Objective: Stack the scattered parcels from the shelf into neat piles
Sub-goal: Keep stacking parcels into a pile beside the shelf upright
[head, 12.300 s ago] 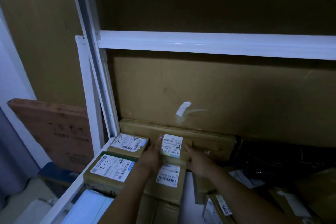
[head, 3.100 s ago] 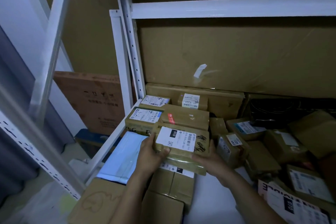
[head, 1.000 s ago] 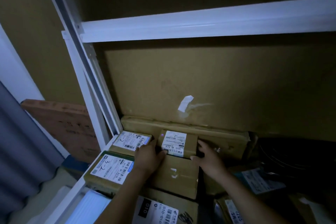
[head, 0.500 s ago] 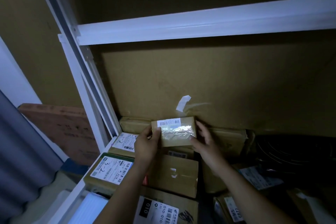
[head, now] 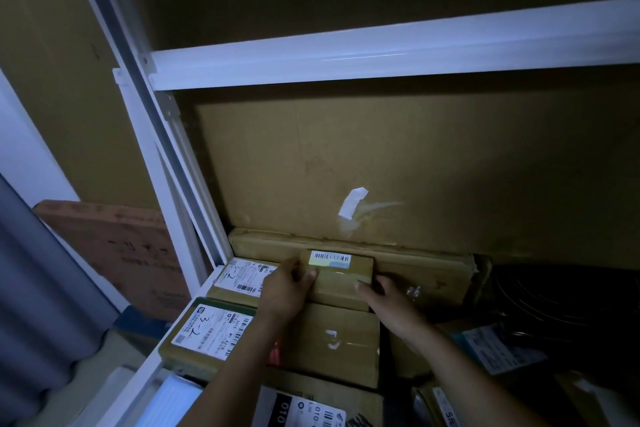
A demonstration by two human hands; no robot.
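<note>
A small brown parcel (head: 341, 279) with a barcode strip along its far edge lies at the back of the shelf, in front of a long flat box (head: 415, 263). My left hand (head: 285, 289) grips its left end and my right hand (head: 388, 302) holds its right end. Just in front lies a plain taped box (head: 337, 343). Two labelled parcels sit to the left: one marked 3-2 (head: 242, 276) and another marked 3-2 (head: 211, 329). A box with a 010 label (head: 304, 409) shows at the bottom edge.
A white upright (head: 162, 135) and white cross beam (head: 381, 52) frame the shelf. A big cardboard sheet (head: 433, 166) lines the back. Dark coiled cables (head: 554, 302) and more parcels (head: 498, 350) lie to the right. A reddish board (head: 114, 253) leans outside at left.
Half a second ago both hands held the small parcel tilted up above the stack. It is now turned over and lowered onto the back of the shelf, still held at both ends.
</note>
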